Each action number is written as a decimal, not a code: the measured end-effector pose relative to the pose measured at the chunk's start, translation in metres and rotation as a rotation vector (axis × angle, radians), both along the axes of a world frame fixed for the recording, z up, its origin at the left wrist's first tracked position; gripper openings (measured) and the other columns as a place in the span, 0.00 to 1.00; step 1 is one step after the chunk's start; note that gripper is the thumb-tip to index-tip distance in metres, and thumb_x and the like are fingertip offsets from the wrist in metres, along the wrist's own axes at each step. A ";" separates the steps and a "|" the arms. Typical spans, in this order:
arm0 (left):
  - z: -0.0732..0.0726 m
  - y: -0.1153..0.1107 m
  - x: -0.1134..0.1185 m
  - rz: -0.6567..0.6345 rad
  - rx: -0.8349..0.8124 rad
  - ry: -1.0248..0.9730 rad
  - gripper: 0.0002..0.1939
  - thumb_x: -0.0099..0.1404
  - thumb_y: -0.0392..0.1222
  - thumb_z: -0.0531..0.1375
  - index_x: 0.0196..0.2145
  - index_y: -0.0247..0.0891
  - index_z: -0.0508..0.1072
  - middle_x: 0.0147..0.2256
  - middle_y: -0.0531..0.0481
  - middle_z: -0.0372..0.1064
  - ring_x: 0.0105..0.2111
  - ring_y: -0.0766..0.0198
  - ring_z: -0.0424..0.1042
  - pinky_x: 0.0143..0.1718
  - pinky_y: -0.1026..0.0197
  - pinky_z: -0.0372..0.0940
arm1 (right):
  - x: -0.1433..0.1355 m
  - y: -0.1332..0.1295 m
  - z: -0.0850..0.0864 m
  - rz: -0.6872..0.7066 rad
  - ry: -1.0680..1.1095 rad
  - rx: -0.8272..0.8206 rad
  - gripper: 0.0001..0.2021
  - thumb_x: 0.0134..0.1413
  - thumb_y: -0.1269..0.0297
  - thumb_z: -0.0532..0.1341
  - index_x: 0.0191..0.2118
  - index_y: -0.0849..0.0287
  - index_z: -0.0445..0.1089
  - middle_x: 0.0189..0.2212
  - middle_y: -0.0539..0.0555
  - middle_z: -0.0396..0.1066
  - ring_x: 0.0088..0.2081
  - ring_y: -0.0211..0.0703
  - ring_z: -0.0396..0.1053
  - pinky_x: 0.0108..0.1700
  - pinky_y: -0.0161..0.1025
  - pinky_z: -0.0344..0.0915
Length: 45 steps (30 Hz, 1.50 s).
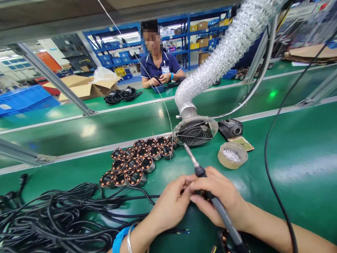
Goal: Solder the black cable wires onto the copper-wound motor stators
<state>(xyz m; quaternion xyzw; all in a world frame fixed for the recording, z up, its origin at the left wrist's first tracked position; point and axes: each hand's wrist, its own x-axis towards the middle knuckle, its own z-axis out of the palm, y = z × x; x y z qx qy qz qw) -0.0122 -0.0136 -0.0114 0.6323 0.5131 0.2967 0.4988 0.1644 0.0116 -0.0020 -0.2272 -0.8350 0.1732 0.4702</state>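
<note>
My right hand (226, 196) is closed around a soldering iron (219, 209), whose metal tip points up and away towards the round fan hood (195, 131). Close against it, my left hand (171, 202) is pinched, its fingertips meeting those of the right. A fine wire seems to show at the fingertips, and a bit of copper winding peeks out behind the right fingers; the rest is hidden. Cable ends with coloured cores (181, 231) lie below the hands. Part of a copper-wound stator (224, 240) shows under the iron's handle.
Several wound stators (137, 178) stand grouped at left centre. Black power cables (65, 214) pile at lower left. A tub of silvery shavings (231, 154) and an iron stand (231, 129) sit to the right. A silver duct (207, 66) hangs overhead; a co-worker (160, 66) sits opposite.
</note>
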 end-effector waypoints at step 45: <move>-0.006 0.016 0.005 0.236 -0.202 -0.165 0.09 0.53 0.45 0.57 0.23 0.36 0.70 0.22 0.54 0.63 0.25 0.66 0.57 0.27 0.64 0.53 | 0.049 -0.009 0.009 -0.259 0.116 -0.268 0.09 0.52 0.72 0.59 0.38 0.54 0.73 0.29 0.49 0.75 0.27 0.39 0.73 0.27 0.33 0.68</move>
